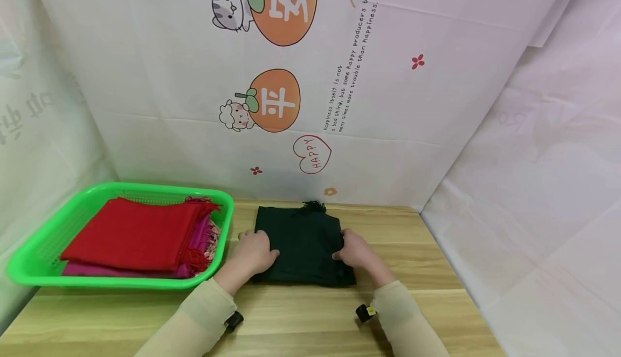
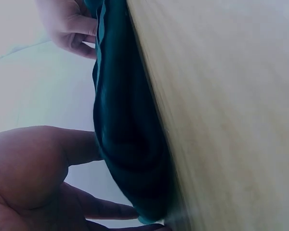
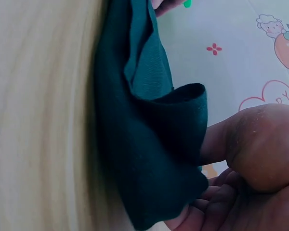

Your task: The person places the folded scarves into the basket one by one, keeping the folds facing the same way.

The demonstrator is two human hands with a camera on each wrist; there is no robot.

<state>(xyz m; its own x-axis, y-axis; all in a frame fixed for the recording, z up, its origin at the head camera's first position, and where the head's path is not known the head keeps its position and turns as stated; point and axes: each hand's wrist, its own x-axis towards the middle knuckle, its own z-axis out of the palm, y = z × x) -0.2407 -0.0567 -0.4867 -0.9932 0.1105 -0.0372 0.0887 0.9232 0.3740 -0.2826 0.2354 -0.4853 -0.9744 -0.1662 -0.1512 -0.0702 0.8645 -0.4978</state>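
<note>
A dark green folded scarf (image 1: pixel 301 246) with a tasselled fringe at its far edge lies on the wooden table in the head view. My left hand (image 1: pixel 254 251) grips its left side, thumb on top and fingers along the edge. On the opposite side, my right hand (image 1: pixel 356 249) pinches the scarf's right edge between thumb and fingers. The right wrist view shows the scarf (image 3: pixel 135 159) with a layer raised into a loose fold beside the thumb. From the left wrist, the scarf (image 2: pixel 127 120) appears as a thick rounded edge over the tabletop.
A bright green plastic basket (image 1: pixel 109 282) stands at the left, holding a folded red scarf (image 1: pixel 136 233) atop a magenta one (image 1: pixel 121 272). A white printed sheet (image 1: pixel 170 76) hangs behind the table (image 1: pixel 291 319), with white sheeting along both sides.
</note>
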